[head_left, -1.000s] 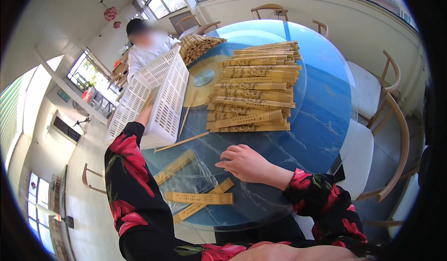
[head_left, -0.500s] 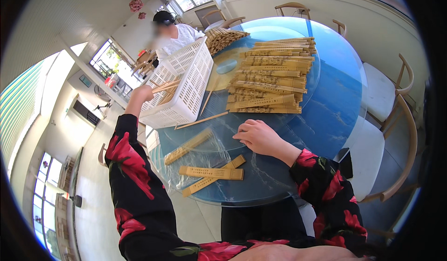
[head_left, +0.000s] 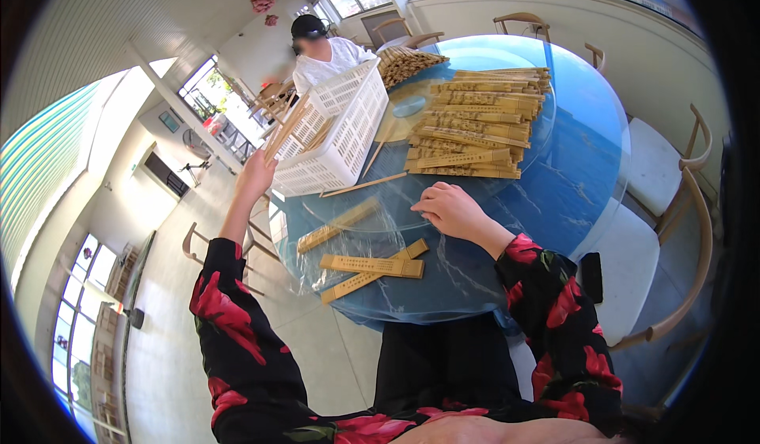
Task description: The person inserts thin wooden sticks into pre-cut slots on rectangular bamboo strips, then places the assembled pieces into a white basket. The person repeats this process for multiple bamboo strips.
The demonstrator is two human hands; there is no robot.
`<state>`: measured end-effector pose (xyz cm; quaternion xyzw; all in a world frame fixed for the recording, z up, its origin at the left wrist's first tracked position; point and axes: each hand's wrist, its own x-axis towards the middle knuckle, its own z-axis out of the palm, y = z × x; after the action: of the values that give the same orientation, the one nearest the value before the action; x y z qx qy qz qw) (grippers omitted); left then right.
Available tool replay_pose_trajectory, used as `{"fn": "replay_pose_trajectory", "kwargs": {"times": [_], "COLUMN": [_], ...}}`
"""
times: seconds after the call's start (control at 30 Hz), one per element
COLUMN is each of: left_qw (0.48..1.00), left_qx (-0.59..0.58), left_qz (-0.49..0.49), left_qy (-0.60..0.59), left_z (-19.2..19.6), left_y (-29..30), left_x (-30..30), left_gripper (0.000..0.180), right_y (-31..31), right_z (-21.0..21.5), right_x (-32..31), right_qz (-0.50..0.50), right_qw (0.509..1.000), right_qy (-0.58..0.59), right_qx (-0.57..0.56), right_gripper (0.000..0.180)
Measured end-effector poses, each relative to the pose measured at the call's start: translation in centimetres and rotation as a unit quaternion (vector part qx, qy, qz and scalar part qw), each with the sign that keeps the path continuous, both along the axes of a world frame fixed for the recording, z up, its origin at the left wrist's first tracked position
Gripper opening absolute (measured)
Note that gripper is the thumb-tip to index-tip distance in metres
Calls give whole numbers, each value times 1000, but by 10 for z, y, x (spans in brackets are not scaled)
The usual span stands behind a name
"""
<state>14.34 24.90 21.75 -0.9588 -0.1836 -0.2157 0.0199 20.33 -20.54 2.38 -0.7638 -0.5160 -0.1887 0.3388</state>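
Note:
My left hand is closed around a bunch of wooden chopsticks, held tilted upward at the near left end of a white slatted plastic basket. More chopsticks lie inside the basket. Low over the table's near part, my right hand is empty, its fingers loosely bent and apart. To its left, a clear plastic bag lies by a bundle of tan printed paper sleeves. Two sleeves cross each other nearer to me. Two loose chopsticks rest beside the basket.
A large heap of tan sleeves covers the middle of the round blue table, and another stack stands behind the basket. Across the table sits a person in white. Wooden chairs ring the right side.
My left hand has lifted the chopsticks up from within the basket and brought them to its near left edge. My right hand stays near the same place. The view has shifted slightly.

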Motion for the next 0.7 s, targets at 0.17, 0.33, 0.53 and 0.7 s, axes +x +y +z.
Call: {"fn": "replay_pose_trajectory", "kwargs": {"times": [0.17, 0.33, 0.53, 0.7], "left_qw": [986, 983, 972, 965], "left_qx": [-99, -65, 2, -90], "left_qz": [-83, -144, -233, -245], "left_qy": [-106, -92, -27, -31], "left_z": [-8, -18, -87, -128], "left_y": [-41, -149, -256, -268], "left_x": [-38, -69, -51, -44], "left_gripper": [39, 31, 29, 32], "right_y": [7, 24, 73, 29], "right_z": [7, 21, -1, 23], "right_x": [-6, -20, 27, 7], "right_qz": [8, 0, 130, -33], "right_qw": [999, 987, 826, 917], "right_qy": [31, 96, 369, 323], "right_qx": [0, 131, 405, 230], "right_gripper": [36, 81, 74, 12]}}
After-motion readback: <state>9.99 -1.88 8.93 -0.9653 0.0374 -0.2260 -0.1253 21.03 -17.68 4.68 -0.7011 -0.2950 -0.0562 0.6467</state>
